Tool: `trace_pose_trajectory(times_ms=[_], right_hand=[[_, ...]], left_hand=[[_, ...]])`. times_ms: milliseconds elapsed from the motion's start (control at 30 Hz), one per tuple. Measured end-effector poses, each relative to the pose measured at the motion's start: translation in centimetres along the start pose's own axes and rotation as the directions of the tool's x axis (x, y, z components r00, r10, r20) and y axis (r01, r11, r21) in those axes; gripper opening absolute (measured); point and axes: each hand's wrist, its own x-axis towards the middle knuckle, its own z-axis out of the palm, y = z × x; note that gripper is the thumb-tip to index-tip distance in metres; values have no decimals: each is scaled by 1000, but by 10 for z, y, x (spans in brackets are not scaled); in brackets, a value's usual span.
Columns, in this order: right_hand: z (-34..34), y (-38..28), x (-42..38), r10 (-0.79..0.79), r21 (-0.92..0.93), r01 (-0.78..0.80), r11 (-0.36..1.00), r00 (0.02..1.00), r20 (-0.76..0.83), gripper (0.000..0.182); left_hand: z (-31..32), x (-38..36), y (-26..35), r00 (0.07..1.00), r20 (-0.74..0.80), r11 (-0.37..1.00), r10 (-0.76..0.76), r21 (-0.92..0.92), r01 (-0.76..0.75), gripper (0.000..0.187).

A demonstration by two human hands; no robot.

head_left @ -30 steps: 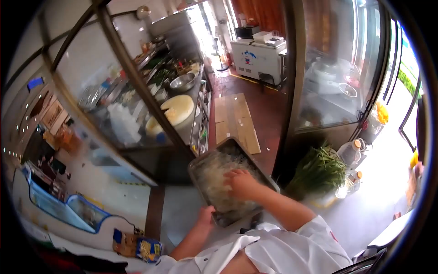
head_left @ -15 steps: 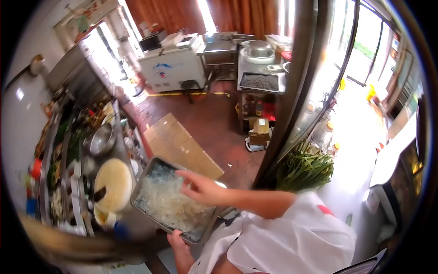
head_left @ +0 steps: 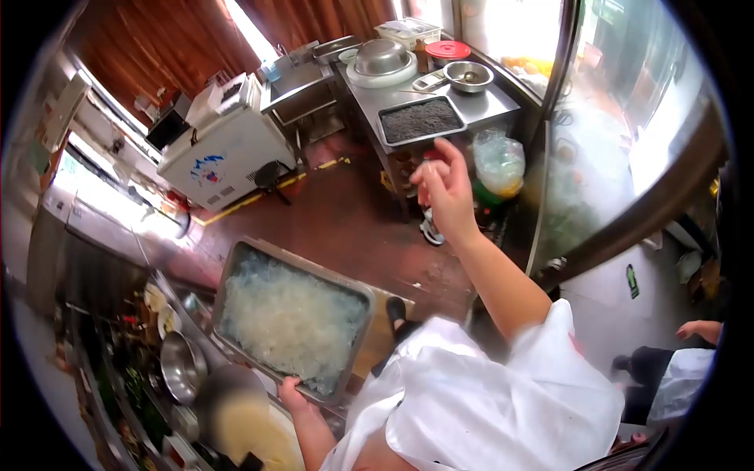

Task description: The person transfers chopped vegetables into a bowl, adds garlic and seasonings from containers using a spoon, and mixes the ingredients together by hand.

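Note:
A metal tray (head_left: 365, 292) full of pale, translucent shredded food (head_left: 287, 314) is held up in front of my body. My left hand (head_left: 294, 395) grips its near edge, with the fingers partly hidden beneath the rim. Raised in the air to the right of the tray, my right hand (head_left: 446, 188) touches nothing, its fingers apart and partly bent. Beyond that hand, a second tray (head_left: 420, 120) of dark, crumbly material lies on a steel table (head_left: 499, 106).
On the steel table are a lidded pot (head_left: 382, 63), a steel pan (head_left: 469, 77) and a red lid (head_left: 448, 49). A white freezer (head_left: 228, 153) stands back left. Counter bowls (head_left: 182, 365) are at lower left. Another person's hand (head_left: 699, 330) shows at right.
The view has turned towards the steel table. My right hand has lifted away from over the shredded food. The tray is still in my left hand.

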Motion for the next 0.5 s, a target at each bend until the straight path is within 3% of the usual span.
trace_pose_trajectory(times_ms=[67,133,233,333,367,400,433,500], right_hand=[[0,80,13,61,-185,-59,981,998,2,35],[5,197,16,315,-356,-269,895,946,80,22],[66,263,11,572,-394,-471,789,798,191,18],[140,305,22,697,-349,-607,714,659,282,19],[160,310,29,689,-408,-559,721,638,343,21],[174,313,43,672,-460,-498,735,622,401,22],[183,314,59,675,-489,-473,733,598,433,23],[201,321,79,683,-534,-432,727,538,495,25]], left_hand=[[10,35,26,1000,-18,996,25,86,-24,49],[47,43,58,992,-65,970,107,227,-90,38],[49,85,99,997,-46,978,59,205,-48,31],[1,161,130,999,-53,979,-2,203,12,30],[-11,189,140,999,39,969,-3,247,-7,27],[36,187,152,1000,6,978,-26,205,24,28],[24,215,152,990,47,936,134,323,-142,29],[10,267,170,969,100,878,228,409,-248,32]])
